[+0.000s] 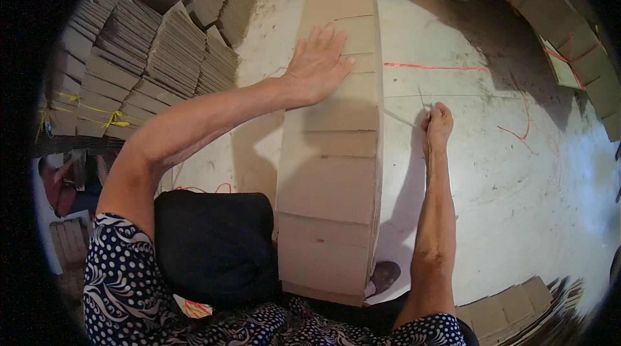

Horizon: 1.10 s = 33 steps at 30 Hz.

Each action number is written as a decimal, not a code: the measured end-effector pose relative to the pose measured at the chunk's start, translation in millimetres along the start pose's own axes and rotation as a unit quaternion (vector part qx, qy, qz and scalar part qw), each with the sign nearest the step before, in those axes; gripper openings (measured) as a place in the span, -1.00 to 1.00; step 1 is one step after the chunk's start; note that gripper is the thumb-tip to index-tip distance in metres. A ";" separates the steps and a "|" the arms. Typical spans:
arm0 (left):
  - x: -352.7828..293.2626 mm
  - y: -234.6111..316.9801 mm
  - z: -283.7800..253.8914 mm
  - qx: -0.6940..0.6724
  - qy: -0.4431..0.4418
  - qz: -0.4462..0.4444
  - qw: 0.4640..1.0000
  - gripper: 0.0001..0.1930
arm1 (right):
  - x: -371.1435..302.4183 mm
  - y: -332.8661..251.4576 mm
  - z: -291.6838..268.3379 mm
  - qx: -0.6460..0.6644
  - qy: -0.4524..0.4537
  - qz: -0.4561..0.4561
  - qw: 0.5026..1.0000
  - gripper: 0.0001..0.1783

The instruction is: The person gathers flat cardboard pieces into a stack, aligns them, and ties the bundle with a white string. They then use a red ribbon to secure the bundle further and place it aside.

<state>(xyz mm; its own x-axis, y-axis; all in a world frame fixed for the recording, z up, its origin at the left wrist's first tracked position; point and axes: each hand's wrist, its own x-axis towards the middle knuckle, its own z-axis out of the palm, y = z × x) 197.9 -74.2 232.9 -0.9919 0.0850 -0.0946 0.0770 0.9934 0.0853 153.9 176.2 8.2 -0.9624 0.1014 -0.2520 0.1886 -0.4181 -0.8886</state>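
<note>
A tall stack of flattened brown cardboard sheets (333, 171) stands on the pale concrete floor in front of me. My left hand (317, 64) lies flat on the stack's top, fingers spread, pressing down. My right hand (438, 127) is down beside the stack's right side, fingers pinched on a thin clear strap (404, 119) that runs from the stack's edge to the hand. A red plastic string (433, 67) lies on the floor just beyond that hand.
Bundles of folded cardboard (142, 55), some tied with yellow string, fill the left. More cardboard sheets (569, 35) curve along the right edge, and a few lie at the lower right (517, 304). A black cushion (213, 245) sits by my knees. A foot (383, 276) shows beneath the stack.
</note>
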 end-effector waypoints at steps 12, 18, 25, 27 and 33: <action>4.1 13.7 15.0 0.038 0.027 0.014 0.999 -0.37 | -23.3 -106.9 17.5 0.108 -0.185 0.041 0.976 -0.63; -2.2 19.5 8.0 0.018 0.024 0.001 1.000 -0.37 | -92.1 -132.7 68.9 -0.005 -0.264 -0.005 0.965 -0.72; -3.1 22.6 9.9 0.006 0.066 -0.001 0.998 -0.37 | -108.1 -155.8 84.4 -0.259 -0.251 -0.081 0.929 -0.65; -1.9 21.2 12.0 -0.001 0.091 0.013 0.996 -0.38 | -104.6 -148.3 86.7 -0.300 -0.234 -0.135 0.915 -0.67; -4.4 11.1 17.4 -0.057 0.182 0.080 0.978 -0.47 | -102.9 -147.4 99.0 -0.257 -0.145 -0.171 0.940 -0.75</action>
<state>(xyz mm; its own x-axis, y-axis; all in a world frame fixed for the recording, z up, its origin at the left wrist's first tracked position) 204.9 -62.2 217.1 -0.9402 0.1848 0.2860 0.2427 0.9528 0.1823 205.8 138.0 203.1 -0.9827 -0.1305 0.1314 -0.1442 0.0940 -0.9851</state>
